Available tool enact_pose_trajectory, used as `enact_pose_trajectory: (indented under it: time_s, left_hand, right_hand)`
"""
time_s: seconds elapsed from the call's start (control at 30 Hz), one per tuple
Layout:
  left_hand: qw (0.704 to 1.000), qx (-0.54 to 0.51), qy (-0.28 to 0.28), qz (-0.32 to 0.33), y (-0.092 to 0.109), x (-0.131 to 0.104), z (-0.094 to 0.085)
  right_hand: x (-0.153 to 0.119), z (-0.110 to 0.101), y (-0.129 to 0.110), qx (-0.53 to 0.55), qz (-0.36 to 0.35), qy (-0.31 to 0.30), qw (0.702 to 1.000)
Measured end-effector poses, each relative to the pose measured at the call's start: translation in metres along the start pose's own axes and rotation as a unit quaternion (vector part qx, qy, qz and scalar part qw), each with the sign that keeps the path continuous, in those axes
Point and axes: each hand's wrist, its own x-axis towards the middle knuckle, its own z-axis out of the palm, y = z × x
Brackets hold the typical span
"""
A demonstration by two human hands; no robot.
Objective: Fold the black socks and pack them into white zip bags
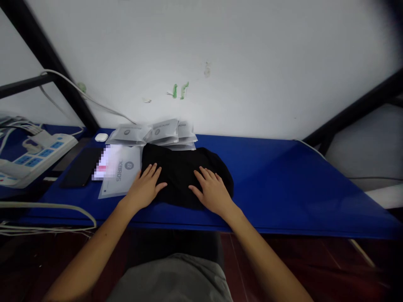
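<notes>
While both hands, left (pixel 145 185) and right (pixel 213 191), press open on black cloth (pixel 179 174) near the front edge, packets (pixel 163 132) behind, phone (pixel 82 167) to the left, blue desk (pixel 283 188) bare rightward.

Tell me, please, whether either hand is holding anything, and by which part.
Nothing is visibly gripped: the left hand and right hand rest flat on the black cloth.
</notes>
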Motion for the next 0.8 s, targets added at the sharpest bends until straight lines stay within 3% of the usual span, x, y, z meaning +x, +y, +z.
enact_pose_trajectory:
  time_s: [0.27,0.8]
  left_hand:
    - [0.999,-0.039,0.014,0.014,-0.011,-0.005,0.009]
    - [0.997,-0.058,0.048,0.015,-0.008,-0.008,0.01]
  right_hand:
    - [-0.003,0.01,0.008,0.038,-0.004,0.021,0.999]
    - [-0.001,0.018,0.016,0.068,-0.01,0.053,0.996]
